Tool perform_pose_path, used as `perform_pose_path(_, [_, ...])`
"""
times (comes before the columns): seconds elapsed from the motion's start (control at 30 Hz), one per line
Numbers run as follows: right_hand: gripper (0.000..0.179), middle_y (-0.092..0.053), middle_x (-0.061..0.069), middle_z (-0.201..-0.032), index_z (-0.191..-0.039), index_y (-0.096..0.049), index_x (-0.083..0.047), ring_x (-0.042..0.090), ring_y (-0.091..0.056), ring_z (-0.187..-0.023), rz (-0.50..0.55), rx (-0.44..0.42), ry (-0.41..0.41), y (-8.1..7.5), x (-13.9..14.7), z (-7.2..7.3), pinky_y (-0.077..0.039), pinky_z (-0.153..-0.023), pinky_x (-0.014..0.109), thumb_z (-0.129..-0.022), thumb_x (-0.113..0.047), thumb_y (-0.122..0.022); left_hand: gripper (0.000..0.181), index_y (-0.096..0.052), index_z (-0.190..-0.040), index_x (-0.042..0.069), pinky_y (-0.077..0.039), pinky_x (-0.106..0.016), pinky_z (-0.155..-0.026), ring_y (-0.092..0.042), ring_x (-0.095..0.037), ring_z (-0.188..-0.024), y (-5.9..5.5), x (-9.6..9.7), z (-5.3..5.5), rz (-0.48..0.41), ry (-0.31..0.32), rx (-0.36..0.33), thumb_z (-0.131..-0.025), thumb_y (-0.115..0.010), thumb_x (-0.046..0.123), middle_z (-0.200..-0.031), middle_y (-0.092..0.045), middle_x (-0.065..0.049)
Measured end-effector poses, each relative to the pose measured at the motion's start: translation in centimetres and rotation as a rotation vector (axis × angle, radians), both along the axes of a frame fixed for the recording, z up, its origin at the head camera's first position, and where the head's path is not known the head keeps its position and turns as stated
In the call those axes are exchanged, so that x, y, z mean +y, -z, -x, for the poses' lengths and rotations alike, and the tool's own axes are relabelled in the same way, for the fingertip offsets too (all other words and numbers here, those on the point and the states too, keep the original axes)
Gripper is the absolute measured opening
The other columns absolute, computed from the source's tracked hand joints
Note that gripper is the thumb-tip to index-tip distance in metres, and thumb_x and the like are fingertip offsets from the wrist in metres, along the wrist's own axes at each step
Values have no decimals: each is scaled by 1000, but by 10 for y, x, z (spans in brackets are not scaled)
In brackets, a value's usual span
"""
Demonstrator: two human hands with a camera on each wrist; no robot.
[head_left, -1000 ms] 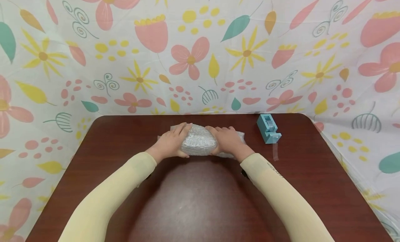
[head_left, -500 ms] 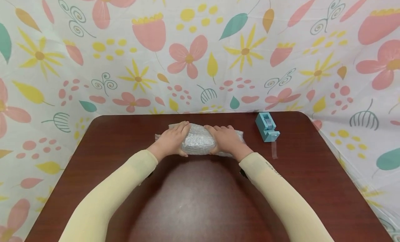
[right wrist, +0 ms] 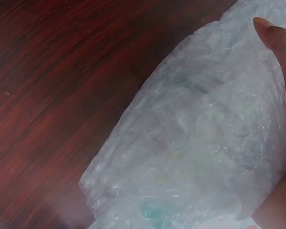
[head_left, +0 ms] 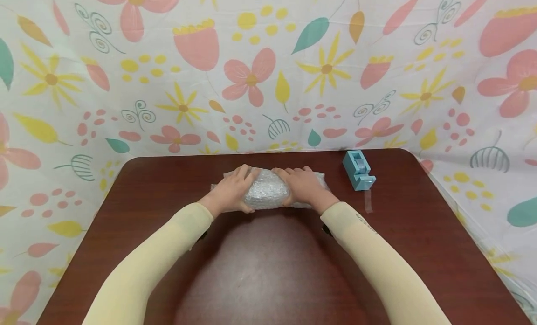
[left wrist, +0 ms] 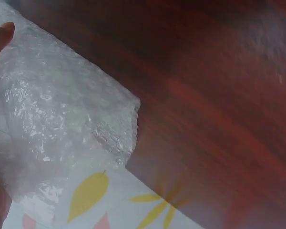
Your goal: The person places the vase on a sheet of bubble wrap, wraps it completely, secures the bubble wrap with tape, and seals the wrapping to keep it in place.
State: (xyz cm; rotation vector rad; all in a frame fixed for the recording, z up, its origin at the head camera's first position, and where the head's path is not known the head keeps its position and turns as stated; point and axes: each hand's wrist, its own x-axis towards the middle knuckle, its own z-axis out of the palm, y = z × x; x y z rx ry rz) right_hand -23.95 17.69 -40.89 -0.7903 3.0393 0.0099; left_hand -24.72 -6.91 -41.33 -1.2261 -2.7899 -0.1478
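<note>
A bundle of clear bubble wrap (head_left: 267, 190) lies crosswise near the far side of the table, bulging in the middle with flatter loose ends. My left hand (head_left: 231, 190) grips its left part, thumb at the near side and fingers over the top. On the right part, my right hand (head_left: 305, 189) holds it the same way. In the left wrist view the flat end of the bubble wrap (left wrist: 62, 109) sticks out past the hand. The right wrist view shows the other end of the wrap (right wrist: 190, 133), with the right thumb (right wrist: 274, 36) pressed along it. Whatever is inside the wrap is hidden.
A light blue tape dispenser (head_left: 355, 173) stands to the right of the bundle, a strip of clear tape (head_left: 368, 201) hanging from it towards me. The dark red-brown table (head_left: 260, 269) ends at a flower-patterned cloth (head_left: 251, 115) behind and at both sides.
Both hands stay on the bubble-wrap bundle. The left fingers have shifted a little over its top, and the head view has moved slightly.
</note>
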Motion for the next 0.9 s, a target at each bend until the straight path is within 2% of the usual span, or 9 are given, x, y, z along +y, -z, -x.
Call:
perform_pose_path(0.2, [105,-67,10,-138,-155,-41,-18,34,-67,-119,-4,-37,-13,2,-1,2,-48,-100,52,-69,-51,-91,112,-41,-148,-1,-56,-43,-98,-56,-37,-118,2,1,-11,-13,-39,37,-63,-95,50,-130,-47,-22])
perform_pose_path(0.37, [105,-66,12,-138,-151,-42,-11,32,-63,-126,-9,-63,1,6,-1,3,-44,-107,52,-68,-51,-92,112,-43,-147,-2,-57,-42,-92,-56,-35,-109,6,3,-21,-11,-72,59,-63,-94,53,-125,-49,-21])
perform_pose_path(0.5, [99,-58,12,-147,-145,-50,-11,33,-48,-142,30,-33,-7,7,5,-1,-40,-113,55,-65,-51,-93,111,-44,-146,-1,-58,-41,-88,-55,-33,-105,8,8,-24,-27,-91,47,-62,-95,53,-122,-49,-20])
perform_pose_path(0.63, [101,-52,16,-149,-147,-51,-11,37,-43,-142,123,29,-26,9,14,-10,-39,-115,58,-64,-49,-96,112,-44,-147,1,-58,-40,-85,-56,-32,-103,8,11,-25,-19,-111,39,-63,-93,56,-122,-49,-19])
perform_pose_path(0.77, [91,-57,17,-144,-147,-51,-7,37,-49,-137,185,26,-43,5,22,-19,-38,-116,61,-74,-41,-91,113,-44,-147,1,-58,-38,-84,-55,-31,-101,5,11,-25,-5,-133,35,-63,-92,58,-120,-49,-19])
perform_pose_path(0.9, [79,-57,16,-149,-150,-51,-8,36,-50,-142,192,-14,-48,-3,26,-25,-35,-120,62,-83,-33,-85,113,-43,-147,1,-58,-37,-82,-53,-30,-98,1,12,-26,-6,-153,14,-63,-93,57,-120,-49,-19])
